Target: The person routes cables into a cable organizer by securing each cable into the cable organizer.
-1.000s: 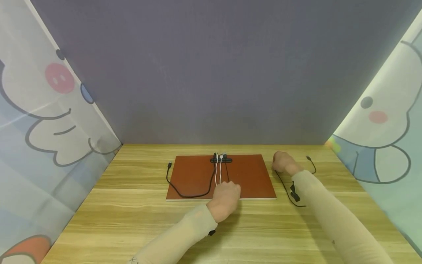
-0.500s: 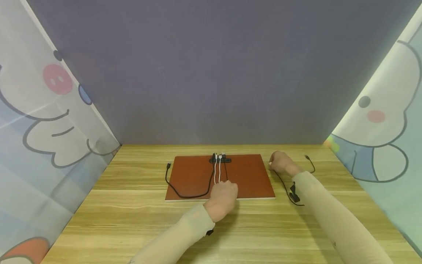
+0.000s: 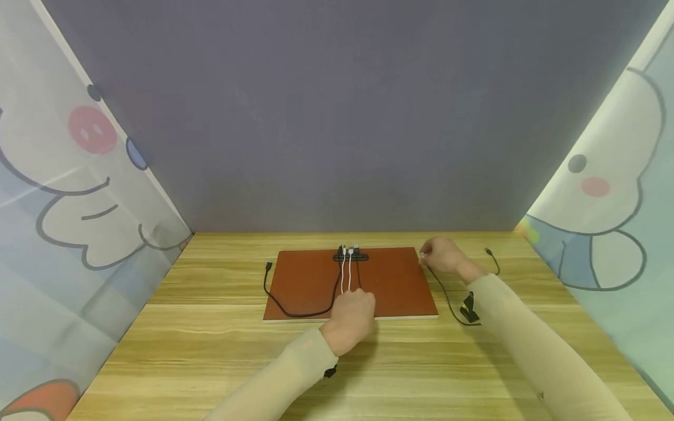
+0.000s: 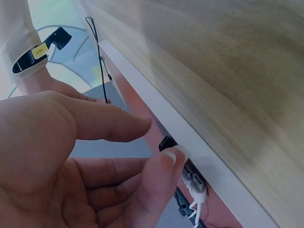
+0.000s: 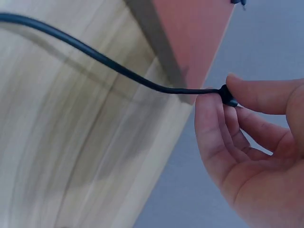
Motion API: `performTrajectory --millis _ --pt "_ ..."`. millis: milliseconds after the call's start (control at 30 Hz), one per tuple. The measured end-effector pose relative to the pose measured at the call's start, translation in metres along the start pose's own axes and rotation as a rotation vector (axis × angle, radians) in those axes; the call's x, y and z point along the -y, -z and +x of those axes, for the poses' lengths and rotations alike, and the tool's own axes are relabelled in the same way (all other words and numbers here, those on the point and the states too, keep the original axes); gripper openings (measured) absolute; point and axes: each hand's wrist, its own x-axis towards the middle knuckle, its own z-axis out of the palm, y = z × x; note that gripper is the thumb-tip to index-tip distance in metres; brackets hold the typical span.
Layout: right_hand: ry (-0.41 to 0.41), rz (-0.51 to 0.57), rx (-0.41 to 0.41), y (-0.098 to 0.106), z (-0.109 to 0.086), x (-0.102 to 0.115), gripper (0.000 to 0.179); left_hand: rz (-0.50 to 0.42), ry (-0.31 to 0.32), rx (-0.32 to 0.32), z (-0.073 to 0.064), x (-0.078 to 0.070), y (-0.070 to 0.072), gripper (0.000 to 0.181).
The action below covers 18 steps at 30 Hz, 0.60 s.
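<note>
My right hand [image 3: 442, 255] pinches the plug [image 5: 228, 96] of a thin black cable [image 5: 109, 64] between thumb and fingers, beside the board's far right corner. A pale tip of that plug shows at the fingers in the head view. My left hand [image 3: 350, 318] is over the front edge of the red-brown board [image 3: 397, 283]. In the left wrist view its thumb and forefinger stand apart, with the forefinger tip right at a small black connector [image 4: 166, 142]. White cable plugs [image 4: 194, 183] lie just beyond that fingertip.
A black cable holder [image 3: 361, 257] at the board's back edge carries several plugs. White cables [image 3: 350, 275] run from it towards my left hand. Another black cable [image 3: 300, 314] curves left over the board. A black plug [image 3: 489, 252] lies on the wooden table [image 3: 210, 351] at right.
My right hand has moved left to the board's far right corner, bringing the black cable's plug along. The left hand stays at the front edge; the head view has shifted slightly.
</note>
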Motion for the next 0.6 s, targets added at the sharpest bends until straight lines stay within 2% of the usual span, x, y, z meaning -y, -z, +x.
performTrajectory --millis 167,300,467,600 --pt "0.033 0.012 -0.006 0.0 -0.001 0.011 0.029 0.016 -0.013 -0.039 0.0 0.002 0.001 0.053" --pt "0.044 0.033 -0.006 -0.001 -0.002 0.02 0.029 0.023 -0.055 -0.109 0.001 0.005 0.002 0.054" --pt "0.07 0.094 0.009 -0.002 -0.005 0.033 0.028 0.009 -0.111 -0.221 0.007 0.008 0.0 0.036" --pt "0.079 0.164 0.014 -0.002 -0.009 0.045 0.025 -0.05 -0.127 -0.238 0.013 0.01 -0.002 0.026"
